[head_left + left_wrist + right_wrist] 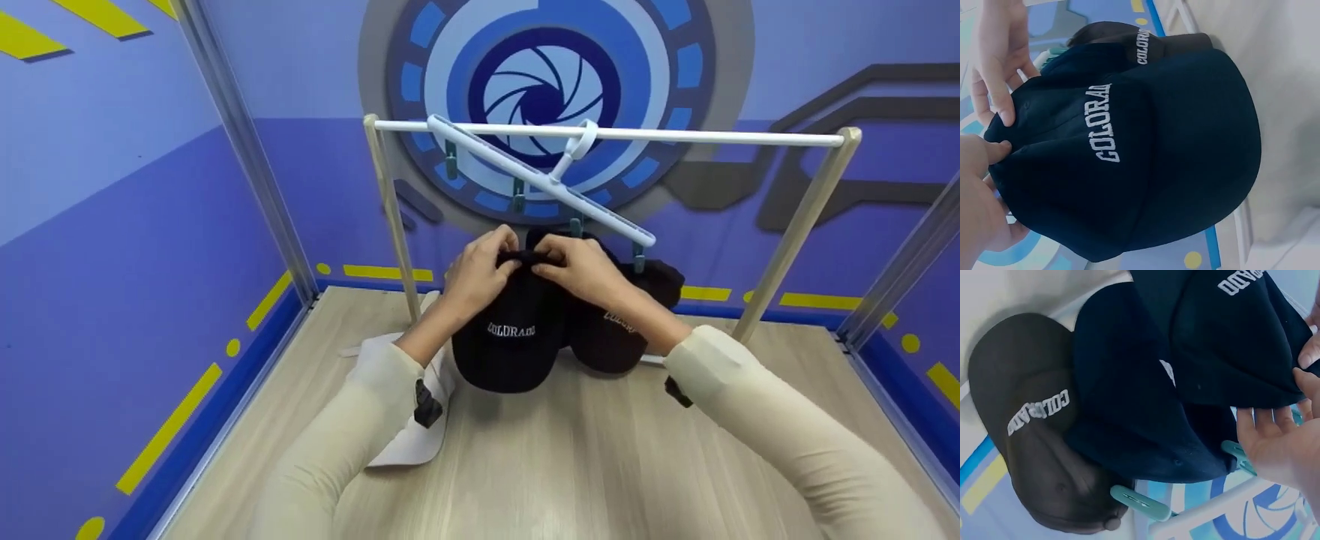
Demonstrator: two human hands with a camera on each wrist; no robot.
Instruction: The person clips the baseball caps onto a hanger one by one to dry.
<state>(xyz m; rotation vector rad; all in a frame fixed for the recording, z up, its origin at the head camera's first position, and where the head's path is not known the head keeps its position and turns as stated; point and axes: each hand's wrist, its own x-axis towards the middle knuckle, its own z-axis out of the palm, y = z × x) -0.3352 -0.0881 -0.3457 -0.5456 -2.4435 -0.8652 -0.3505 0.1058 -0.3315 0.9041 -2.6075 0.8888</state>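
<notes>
A dark baseball cap [510, 364] with white COLORADO lettering hangs brim down between both hands. My left hand [478, 276] pinches one side of its crown top, thumb in front. On the other side, my right hand [586, 271] pinches the same fold close by. A white hanger [555, 184] with teal clips tilts down to the right just above. From its lower end hang a brown cap [1039, 382] and a second dark cap [1123, 377], each at a teal clip [1141, 502]. The two clips on the hanger's upper left hold nothing.
The hanger hooks over a white rail [712, 136] on wooden posts [799, 232]. A white cap [420, 439] lies on the wooden table [585, 465], left of the held cap and partly behind my left forearm. Blue patterned walls stand behind and at both sides.
</notes>
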